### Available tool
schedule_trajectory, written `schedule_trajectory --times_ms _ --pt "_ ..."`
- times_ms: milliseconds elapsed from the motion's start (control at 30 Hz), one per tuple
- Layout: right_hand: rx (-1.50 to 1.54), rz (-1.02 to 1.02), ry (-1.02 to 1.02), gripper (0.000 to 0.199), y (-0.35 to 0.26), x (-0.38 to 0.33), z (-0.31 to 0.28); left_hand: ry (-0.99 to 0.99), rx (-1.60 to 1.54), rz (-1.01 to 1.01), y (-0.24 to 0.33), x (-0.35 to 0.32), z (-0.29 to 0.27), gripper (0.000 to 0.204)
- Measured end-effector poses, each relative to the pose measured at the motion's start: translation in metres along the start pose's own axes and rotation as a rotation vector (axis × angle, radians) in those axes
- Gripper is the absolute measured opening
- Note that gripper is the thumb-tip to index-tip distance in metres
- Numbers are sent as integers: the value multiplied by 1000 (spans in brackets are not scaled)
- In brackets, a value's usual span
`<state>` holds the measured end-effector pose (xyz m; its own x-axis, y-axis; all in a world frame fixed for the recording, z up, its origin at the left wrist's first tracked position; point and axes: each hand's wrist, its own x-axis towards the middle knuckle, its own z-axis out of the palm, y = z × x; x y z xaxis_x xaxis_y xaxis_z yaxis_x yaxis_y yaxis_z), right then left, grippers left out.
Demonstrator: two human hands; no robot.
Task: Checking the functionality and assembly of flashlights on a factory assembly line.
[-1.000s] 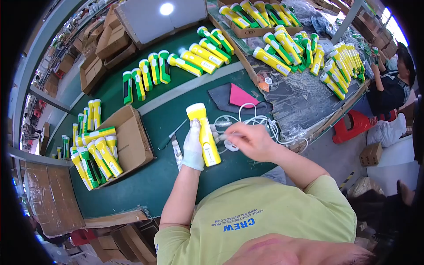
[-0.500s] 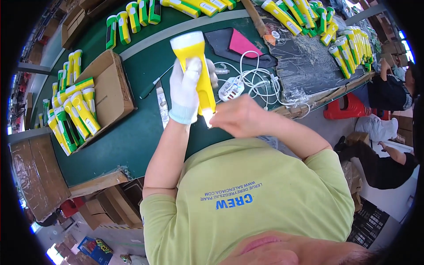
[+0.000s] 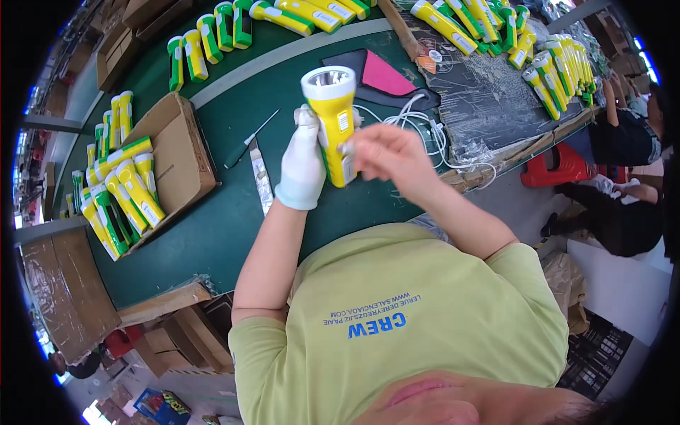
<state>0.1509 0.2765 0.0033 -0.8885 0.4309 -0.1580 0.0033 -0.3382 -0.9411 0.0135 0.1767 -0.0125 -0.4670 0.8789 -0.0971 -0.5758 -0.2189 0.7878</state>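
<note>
Cannot make out the tiny grey item [image 3: 346, 147] against the right hand [image 3: 393, 152]. Cannot fully see the left hand [image 3: 302, 163], partly hidden behind the yellow flashlight [image 3: 331, 113].

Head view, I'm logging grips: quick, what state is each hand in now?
Left hand: closed around the yellow flashlight.
Right hand: partly curled by the flashlight's lower body; whether it pinches something cannot be told.

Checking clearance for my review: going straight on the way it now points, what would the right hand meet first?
Most likely the yellow-and-green plastic flashlight held in the white-gloved left hand; whether the right hand touches it is unclear.
</note>
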Motion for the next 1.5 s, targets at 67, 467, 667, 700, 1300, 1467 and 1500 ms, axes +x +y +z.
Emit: schedule_trajectory --times_ms 67,467,667,700,1300,1467,1500 --pt "-57 -96 -12 18 -7 12 -16 7 -146 -57 3 -2 2 67" --pt "-439 -391 54 12 -36 8 1 49 -41 -102 6 -20 15 61" --pt "-778 -782 142 5 -41 3 12 249 592 375 -1 -32 32 48" --pt "-774 -781 139 5 -43 1 13 229 492 302 4 -32 32 45" --pt "-871 -591 134 39 -23 -26 -13 -60 -714 -216 16 3 -15 63" --pt "-372 -114 6 33 7 -2 2 185 -29 56 8 -1 37 49" --pt "-2 71 -47 28 11 2 1 128 -173 15 13 -1 39 51"
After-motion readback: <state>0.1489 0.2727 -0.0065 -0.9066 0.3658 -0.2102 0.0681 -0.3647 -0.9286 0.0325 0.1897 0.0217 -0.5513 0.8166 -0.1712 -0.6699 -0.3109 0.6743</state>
